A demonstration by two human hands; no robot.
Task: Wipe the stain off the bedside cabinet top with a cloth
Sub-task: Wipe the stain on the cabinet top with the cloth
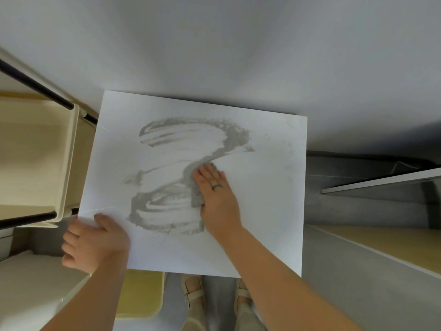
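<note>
The white bedside cabinet top [262, 211] fills the middle of the view. A grey smeared stain [229, 134] curves across it in broad streaks, from the far centre down to the near left. My right hand [217, 197] lies flat with straight fingers, pressing a small grey cloth [195, 187] onto the middle of the stain; most of the cloth is hidden under the palm. My left hand [95, 242] grips the cabinet top's near-left corner, thumb on top and fingers curled round the edge.
A cream shelf cart [47, 163] with black rails stands tight against the cabinet's left side. A pale wall [214, 44] rises behind. Grey furniture and a wooden ledge [381, 247] sit at the right. My feet [193, 297] and a yellow stool [140, 295] are below the front edge.
</note>
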